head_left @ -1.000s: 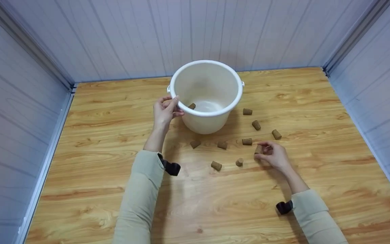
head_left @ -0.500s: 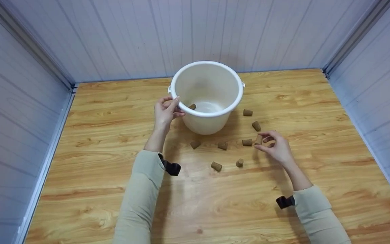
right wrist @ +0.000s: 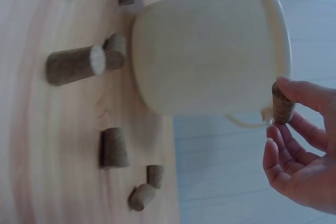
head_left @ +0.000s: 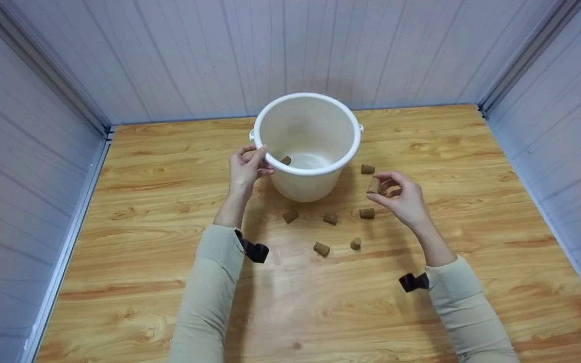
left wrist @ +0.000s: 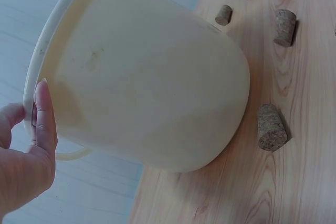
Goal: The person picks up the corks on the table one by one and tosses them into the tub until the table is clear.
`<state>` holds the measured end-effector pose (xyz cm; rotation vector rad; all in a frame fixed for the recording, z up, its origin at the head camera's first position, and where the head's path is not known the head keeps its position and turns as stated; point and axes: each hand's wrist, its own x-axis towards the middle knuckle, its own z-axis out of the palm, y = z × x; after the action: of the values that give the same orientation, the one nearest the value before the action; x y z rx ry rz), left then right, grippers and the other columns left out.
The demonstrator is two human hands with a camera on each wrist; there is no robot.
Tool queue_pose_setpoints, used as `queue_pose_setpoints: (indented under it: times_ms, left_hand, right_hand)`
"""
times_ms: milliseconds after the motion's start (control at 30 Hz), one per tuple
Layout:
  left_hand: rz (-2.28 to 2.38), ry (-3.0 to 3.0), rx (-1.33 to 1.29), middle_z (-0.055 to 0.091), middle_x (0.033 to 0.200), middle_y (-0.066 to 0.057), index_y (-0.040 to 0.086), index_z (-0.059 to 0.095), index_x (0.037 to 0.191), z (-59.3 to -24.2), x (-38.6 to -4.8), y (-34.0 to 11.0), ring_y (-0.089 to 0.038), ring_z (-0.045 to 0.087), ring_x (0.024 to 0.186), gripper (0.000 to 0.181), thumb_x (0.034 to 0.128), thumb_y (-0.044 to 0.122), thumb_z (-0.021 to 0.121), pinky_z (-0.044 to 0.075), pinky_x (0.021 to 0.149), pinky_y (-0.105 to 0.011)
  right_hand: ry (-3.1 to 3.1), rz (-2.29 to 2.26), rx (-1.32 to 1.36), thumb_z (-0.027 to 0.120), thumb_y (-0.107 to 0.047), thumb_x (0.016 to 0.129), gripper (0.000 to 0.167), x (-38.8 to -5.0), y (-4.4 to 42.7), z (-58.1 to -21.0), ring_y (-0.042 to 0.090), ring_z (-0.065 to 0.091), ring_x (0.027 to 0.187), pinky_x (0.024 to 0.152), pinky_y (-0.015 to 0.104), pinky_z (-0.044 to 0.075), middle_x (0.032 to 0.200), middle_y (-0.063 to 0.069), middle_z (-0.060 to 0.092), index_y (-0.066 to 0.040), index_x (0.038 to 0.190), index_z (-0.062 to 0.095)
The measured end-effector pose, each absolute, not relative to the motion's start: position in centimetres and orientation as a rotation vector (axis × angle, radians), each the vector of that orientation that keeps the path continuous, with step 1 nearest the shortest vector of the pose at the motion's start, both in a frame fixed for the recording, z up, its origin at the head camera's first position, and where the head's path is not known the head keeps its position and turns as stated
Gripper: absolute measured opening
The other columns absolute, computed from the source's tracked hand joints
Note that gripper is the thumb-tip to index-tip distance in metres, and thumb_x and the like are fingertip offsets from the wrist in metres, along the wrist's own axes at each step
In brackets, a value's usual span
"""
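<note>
A white bucket (head_left: 303, 184) stands near the back wall, a cork (head_left: 286, 160) visible inside it. The left hand (head_left: 245, 169) pinches its rim on the left side; in the left wrist view the fingers lie over the rim too. Between thumb and fingertips the right hand (head_left: 402, 197) holds a cork (head_left: 373, 185), raised over the table to the right of the bucket. The right wrist view shows this held cork (right wrist: 282, 104) upright-ish and apart from the bucket (right wrist: 205, 51).
Several corks lie on the wooden table (head_left: 134, 252): one (head_left: 367, 169) right of the bucket, one (head_left: 366, 213) below the right hand, others in front, including one standing cork (head_left: 355, 244). Panelled walls (head_left: 290, 50) enclose the back and both sides.
The right hand has moved up and leftward toward the bucket, lifting its cork from among the others. The left hand has stayed at the rim.
</note>
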<state>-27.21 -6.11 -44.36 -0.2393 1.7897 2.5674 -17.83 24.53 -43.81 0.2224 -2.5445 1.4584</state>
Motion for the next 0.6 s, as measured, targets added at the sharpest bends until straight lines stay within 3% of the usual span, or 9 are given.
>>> queue_pose_setpoints:
  times_ms: [100, 300, 400, 500, 600]
  left_hand:
    - [2.545, 1.821, -0.253, 0.06, 0.073, -0.016, -0.005, 0.042, 0.103, -44.4, -27.4, -6.1, -0.019, 0.058, 0.051, 0.031, 0.084, 0.009, 0.061, 0.056, 0.048, -0.028]
    - [2.571, 1.745, -0.204, 0.063, 0.077, -0.016, 0.002, 0.044, 0.103, -49.6, -30.8, -7.0, -0.025, 0.062, 0.056, 0.035, 0.0796, 0.015, 0.067, 0.057, 0.05, -0.033]
    - [2.545, 1.781, -0.253, 0.063, 0.076, -0.015, 0.001, 0.044, 0.104, -48.0, -29.9, -6.8, -0.024, 0.061, 0.055, 0.034, 0.0817, 0.014, 0.065, 0.057, 0.05, -0.032]
    - [2.515, 1.795, -0.289, 0.061, 0.071, -0.011, -0.003, 0.043, 0.105, -44.0, -27.3, -6.2, -0.018, 0.059, 0.05, 0.027, 0.0859, 0.008, 0.058, 0.056, 0.048, -0.028]
    - [2.495, 1.816, -0.313, 0.06, 0.069, -0.009, -0.005, 0.042, 0.106, -41.9, -26.0, -5.9, -0.015, 0.057, 0.048, 0.024, 0.0879, 0.005, 0.054, 0.056, 0.048, -0.026]
  right_hand:
    - [-2.51, 1.487, 0.241, 0.076, -0.01, 0.069, 0.039, -18.4, 23.9, -43.2, 0.019, 0.054, 0.078, 0.06, 0.017, 0.051, 0.091, 0.009, 0.059, 0.001, 0.103, 0.06]
    - [-2.459, 1.564, 0.243, 0.076, -0.01, 0.07, 0.04, -19.6, 22.6, -41.7, 0.015, 0.053, 0.079, 0.062, 0.018, 0.05, 0.092, 0.011, 0.058, 0.003, 0.104, 0.059]
    - [-2.414, 1.647, 0.258, 0.075, -0.007, 0.07, 0.04, -20.5, 21.8, -40.8, 0.017, 0.053, 0.079, 0.062, 0.018, 0.05, 0.093, 0.013, 0.057, 0.005, 0.105, 0.058]
    - [-2.387, 1.716, 0.26, 0.073, -0.001, 0.071, 0.039, -20.9, 20.7, -39.3, 0.025, 0.052, 0.081, 0.061, 0.017, 0.049, 0.095, 0.017, 0.055, 0.009, 0.105, 0.057]
    - [-2.382, 1.738, 0.257, 0.074, -0.004, 0.071, 0.039, -21.8, 19.9, -38.7, 0.025, 0.052, 0.083, 0.061, 0.017, 0.049, 0.096, 0.015, 0.056, 0.006, 0.106, 0.058]
